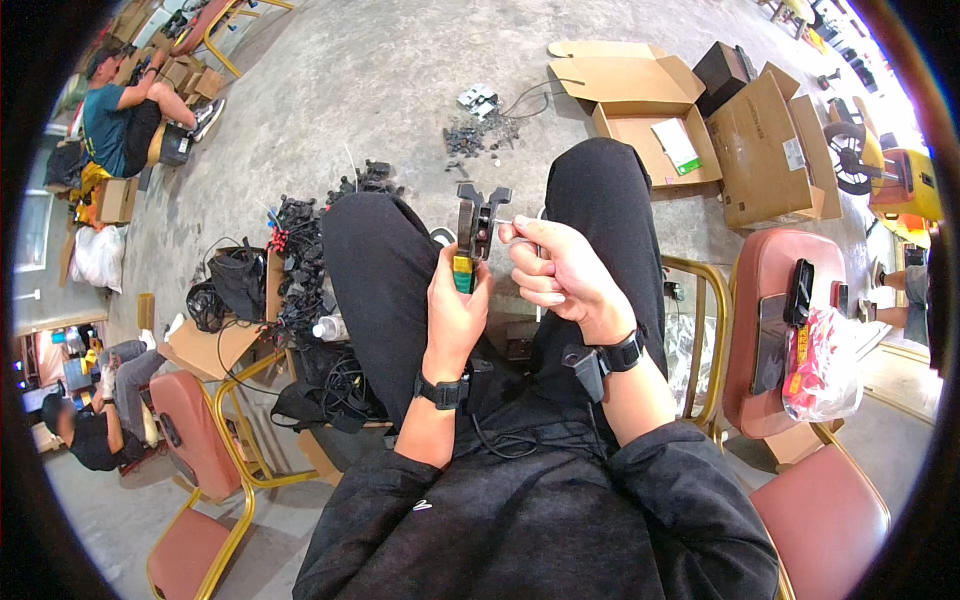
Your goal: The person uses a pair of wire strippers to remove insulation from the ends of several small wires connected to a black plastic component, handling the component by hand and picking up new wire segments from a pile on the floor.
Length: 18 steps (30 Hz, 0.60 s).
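Observation:
Upright between my knees, my left hand (pixel 457 311) grips a dark tool with a green and yellow handle (pixel 463 274) together with a black bracket-like part (pixel 486 217). The part has two prongs at its top and small metal pieces along its side. Close on the right, my right hand (pixel 566 274) pinches a thin metal rod (pixel 504 221) between thumb and forefinger, its end against or very near the black part. The rest of the rod is partly hidden by the fingers. Both wrists wear black straps.
Black cables and parts (pixel 300 262) lie heaped left of my knees beside a plastic bottle (pixel 330 328). Small dark pieces (pixel 465 140) lie on the floor ahead. An open cardboard box (pixel 637 127) stands front right, a padded chair (pixel 780 255) at right. Two people sit at left.

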### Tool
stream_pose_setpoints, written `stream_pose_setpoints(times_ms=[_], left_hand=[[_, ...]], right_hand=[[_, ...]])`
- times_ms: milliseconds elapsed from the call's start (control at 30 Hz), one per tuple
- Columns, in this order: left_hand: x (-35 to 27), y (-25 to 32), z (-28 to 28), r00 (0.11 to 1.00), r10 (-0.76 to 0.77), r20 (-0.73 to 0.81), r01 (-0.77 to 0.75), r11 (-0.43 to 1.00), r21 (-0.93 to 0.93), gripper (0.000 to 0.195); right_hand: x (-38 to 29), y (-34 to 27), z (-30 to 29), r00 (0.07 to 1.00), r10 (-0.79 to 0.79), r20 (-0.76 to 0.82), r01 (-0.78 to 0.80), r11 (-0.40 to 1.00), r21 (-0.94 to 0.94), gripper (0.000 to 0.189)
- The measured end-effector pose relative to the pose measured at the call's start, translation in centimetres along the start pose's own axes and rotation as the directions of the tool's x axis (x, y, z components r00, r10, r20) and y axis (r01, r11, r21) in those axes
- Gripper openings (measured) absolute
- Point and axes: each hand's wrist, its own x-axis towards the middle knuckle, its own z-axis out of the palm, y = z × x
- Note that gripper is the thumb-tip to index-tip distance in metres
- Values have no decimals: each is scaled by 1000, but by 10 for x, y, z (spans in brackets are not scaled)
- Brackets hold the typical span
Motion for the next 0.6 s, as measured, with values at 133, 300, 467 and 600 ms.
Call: stream_pose_setpoints(times_ms=[133, 300, 467, 600], left_hand=[[2, -5, 2, 999, -27, 31, 30, 993, -111, 23], [1, 5, 1, 991, -107, 77, 118, 981, -154, 21], [0, 12, -4, 987, -128, 92, 149, 949, -279, 19], [0, -2, -1, 988, -121, 98, 148, 928, -342, 17]], right_hand=[[1, 7, 4, 990, -140, -32, 131, 970, -203, 24], [10, 25, 8, 800, -600, -25, 292, 425, -857, 21], [14, 27, 6, 641, -725, 250, 322, -41, -946, 20], [11, 23, 8, 852, -523, -10, 404, 669, -624, 26]])
